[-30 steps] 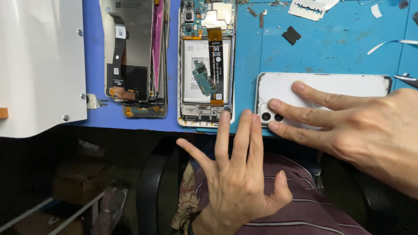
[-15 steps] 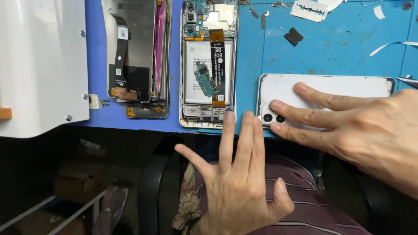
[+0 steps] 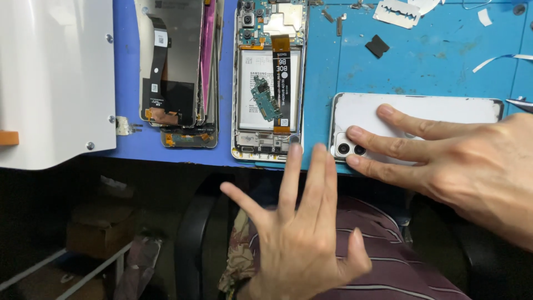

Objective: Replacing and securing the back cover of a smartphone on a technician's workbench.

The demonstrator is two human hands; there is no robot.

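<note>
White phone back cover [image 3: 422, 114] lies flat on the blue table [image 3: 444, 61], camera cut-outs toward the near-left corner. Right hand [image 3: 466, 161] rests on it: three fingers [image 3: 388, 147] stretched out flat, pressing on the cover near the lenses. Nothing gripped; hand open, palm down.

Left hand [image 3: 305, 244] hovers off the table's near edge, above the lap, fingers spread wide, holding nothing. Its fingertips point toward the bottom edge of the opened phone frame [image 3: 270, 83].

Step in hand, as judged: cover pinned in place by the right hand, left hand free and between grips. Any lift or turn of the cover calls for a pinch at its edge, since flat fingers only hold it down; the cover sits close to the table's edge, so a sideways slide toward the body risks tipping it off.

Just left of the right hand's fingertips: the opened phone frame, acting as a shallow tray. Inside it: a battery, an orange flex ribbon down the middle, a small green circuit board [image 3: 262, 105] lying loose on the battery, camera modules at the far end.

Further left of the left hand: stacked display panels [image 3: 177, 66] with a black flex cable. Beyond them, a white panel [image 3: 53, 78].

Beyond the right hand: a razor blade [image 3: 396, 12], a small black square piece [image 3: 377, 46].
</note>
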